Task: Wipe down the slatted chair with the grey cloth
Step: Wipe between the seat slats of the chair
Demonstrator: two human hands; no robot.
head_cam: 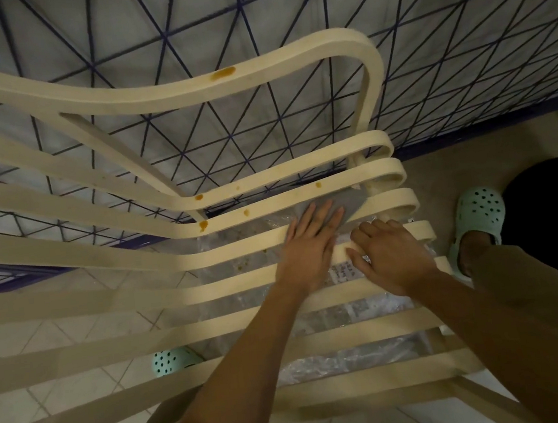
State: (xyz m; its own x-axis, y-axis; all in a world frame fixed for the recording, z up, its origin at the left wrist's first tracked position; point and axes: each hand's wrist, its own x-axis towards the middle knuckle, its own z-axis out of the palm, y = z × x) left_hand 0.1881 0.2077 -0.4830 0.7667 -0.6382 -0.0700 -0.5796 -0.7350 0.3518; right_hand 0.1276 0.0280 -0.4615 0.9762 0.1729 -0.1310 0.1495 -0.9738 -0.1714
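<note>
While we look down from the head camera, we see the slatted chair (pixel 162 96), a cream frame of long curved slats, filling most of the view, its armrest looping round at upper right. Our left hand (pixel 308 246) lies flat with the fingers spread and extended, pressing down on the grey cloth (pixel 352 202), which rests across the slats near the chair's right end; most of the cloth shows beyond the fingertips, the rest is hidden under the palm. Our right hand (pixel 390 254) sits just beside the left, fingers curled over the edge of a slat, gripping it rather than the cloth. Several orange-brown stains (pixel 223 73) mark the chair: one on the top rail of the armrest, and smaller spots on the slats to the left of the cloth, near the bend. Beneath the slats, under both hands, lies a crinkled clear plastic sheet (pixel 343 311) with some print on it that is too small to read. Two mint-green clogs (pixel 477 214) show, one to the right of the chair with a foot in it, and one seen through the slats at lower left. The floor (pixel 49 394) under the chair is pale tile; behind the chair stands a surface (pixel 250 14) of grey-white covered in dark blue triangular lines. A brown trouser leg (pixel 540 321) fills the lower right.
</note>
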